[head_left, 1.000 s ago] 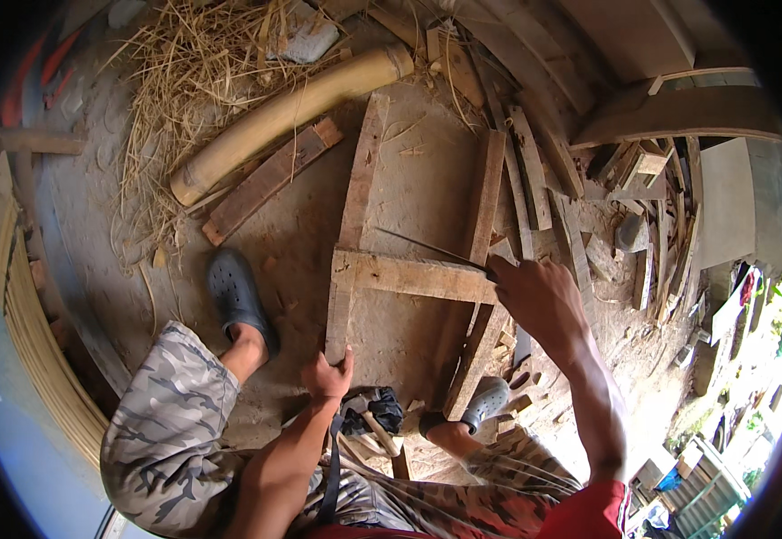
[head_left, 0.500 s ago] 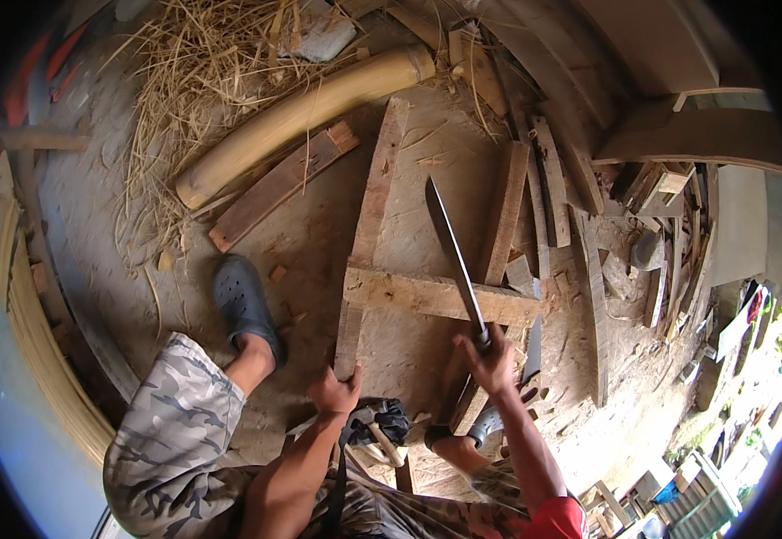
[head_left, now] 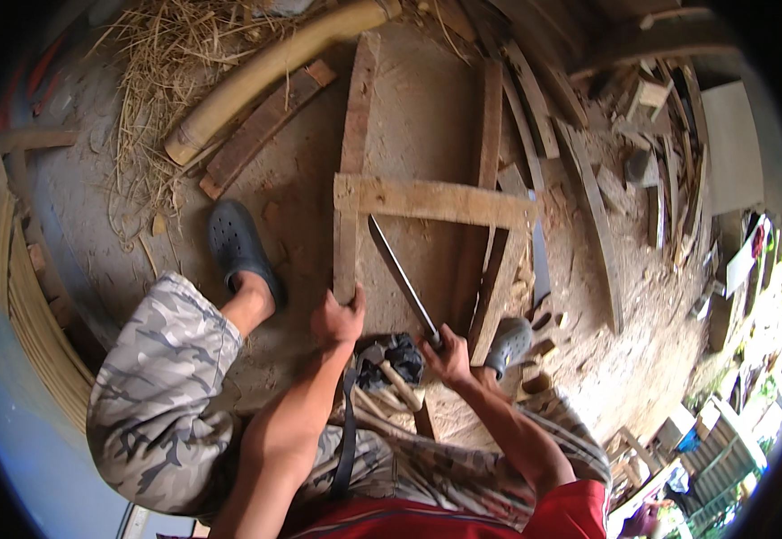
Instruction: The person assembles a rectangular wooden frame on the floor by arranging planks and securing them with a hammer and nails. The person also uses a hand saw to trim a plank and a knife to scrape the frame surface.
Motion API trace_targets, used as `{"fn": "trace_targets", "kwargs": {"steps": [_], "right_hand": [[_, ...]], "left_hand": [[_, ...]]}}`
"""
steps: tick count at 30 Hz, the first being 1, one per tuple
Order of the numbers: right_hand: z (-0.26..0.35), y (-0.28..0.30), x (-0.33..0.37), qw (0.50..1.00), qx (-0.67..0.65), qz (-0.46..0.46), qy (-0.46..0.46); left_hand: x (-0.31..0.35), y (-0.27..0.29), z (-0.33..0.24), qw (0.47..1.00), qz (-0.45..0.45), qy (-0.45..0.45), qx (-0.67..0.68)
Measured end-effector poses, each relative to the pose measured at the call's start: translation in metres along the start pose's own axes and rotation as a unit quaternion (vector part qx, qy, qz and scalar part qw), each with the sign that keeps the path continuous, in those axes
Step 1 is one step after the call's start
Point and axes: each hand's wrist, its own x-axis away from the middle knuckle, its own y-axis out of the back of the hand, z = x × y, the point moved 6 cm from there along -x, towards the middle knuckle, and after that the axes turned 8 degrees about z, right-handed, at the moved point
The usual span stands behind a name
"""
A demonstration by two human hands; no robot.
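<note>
Centre frame. My right hand [head_left: 449, 357] is wrapped tight round the handle of a long knife [head_left: 402, 278], blade angled up-left toward the crosspiece [head_left: 434, 199] of the wooden frame [head_left: 351, 171]. My left hand [head_left: 337, 319] clamps the near end of the frame's left upright, fingers curled over it. Frame lies flat on the dirt floor [head_left: 113, 189], between my feet. No fresh cut visible on the wood; judged: work barely begun. Bamboo pole [head_left: 265, 76] upper left, untouched.

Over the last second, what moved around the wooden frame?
The right hand left the crosspiece, drew back toward the body and now holds a long blade across the frame. The left hand stayed gripping the left upright; the frame stayed put.
</note>
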Motion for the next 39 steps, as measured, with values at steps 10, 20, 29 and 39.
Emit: {"fn": "trace_targets", "kwargs": {"steps": [10, 20, 29, 39], "right_hand": [[-0.036, -0.047, -0.003, 0.988, 0.072, -0.072, -0.119], [-0.048, -0.059, -0.013, 0.95, 0.181, -0.249, -0.053], [-0.109, -0.243, -0.053, 0.872, -0.338, 0.026, -0.352], [-0.073, -0.236, -0.048, 0.671, -0.607, 0.063, -0.421]], "left_hand": [[-0.016, -0.005, -0.003, 0.999, -0.003, -0.029, 0.039], [-0.029, -0.017, -0.001, 0.997, 0.042, -0.043, 0.04], [-0.023, -0.014, -0.01, 0.999, 0.0, -0.044, 0.004], [-0.018, -0.006, -0.015, 0.999, 0.046, -0.012, 0.021]]}}
